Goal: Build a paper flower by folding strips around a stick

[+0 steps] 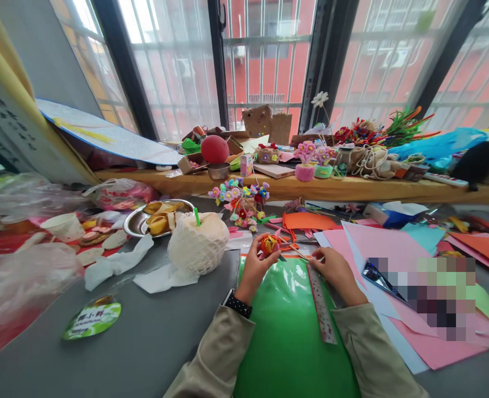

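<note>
My left hand [253, 268] is closed around a small orange, yellow and red flower [270, 244] that looks made of paper, lifted above the far end of a glossy green sheet [285, 331]. The fingertips of my right hand [338, 272] are pinched on a thin light stick [299, 254], which points toward the flower. Whether stick and flower are joined I cannot tell. A patterned ruler [322, 309] lies on the green sheet, just below my right hand. Orange paper strips [288, 232] lie behind the flower.
Left of my hands stands a white coconut [200, 246] in foam netting with a green straw, beside a metal bowl [133, 224] of peels. Pink sheets [447, 354] and a phone [385, 279] lie at right. Craft flowers [240, 202] stand behind, before a crowded wooden sill [173, 185].
</note>
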### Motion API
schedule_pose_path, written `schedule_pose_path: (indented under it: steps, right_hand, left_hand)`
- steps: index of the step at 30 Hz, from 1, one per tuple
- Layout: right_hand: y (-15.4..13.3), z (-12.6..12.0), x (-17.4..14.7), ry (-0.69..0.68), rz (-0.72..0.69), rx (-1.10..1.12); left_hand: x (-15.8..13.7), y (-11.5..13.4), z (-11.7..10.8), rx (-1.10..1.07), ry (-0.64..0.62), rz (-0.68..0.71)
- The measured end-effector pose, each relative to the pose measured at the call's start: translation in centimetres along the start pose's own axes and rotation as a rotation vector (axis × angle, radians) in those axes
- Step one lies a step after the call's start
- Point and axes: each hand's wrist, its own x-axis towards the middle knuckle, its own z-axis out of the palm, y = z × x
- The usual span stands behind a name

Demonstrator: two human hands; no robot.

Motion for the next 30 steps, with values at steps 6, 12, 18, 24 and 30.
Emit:
schedule_pose_path:
  steps: [6, 12, 18, 24, 30]
  right_hand:
    - [-0.4, 0.6, -0.2, 0.023, -0.008, -0.046]
    - [-1.3, -0.5, -0.4, 0.155, -0.028, 0.165]
    - [-2.8, -2.0, -0.9, 0.213, -0.113, 0.387]
    - [-4.3, -2.0, -1.3, 0.081, -0.422, 0.527]
    - [-5.3, -1.2, -1.8, 0.015, -0.476, 0.424]
  left_hand:
    - [-0.1, -0.2, -0.1, -0.019, 0.028, 0.005]
    - [0.0, -0.6, -0.2, 0.016, 0.029, -0.012]
    - [0.1, -1.0, -0.1, 0.049, -0.053, -0.033]
    - [0.0, -1.3, -0.2, 0.096, -0.124, -0.003]
    - [-0.4, -0.5, -0.1, 0.216, -0.118, 0.067]
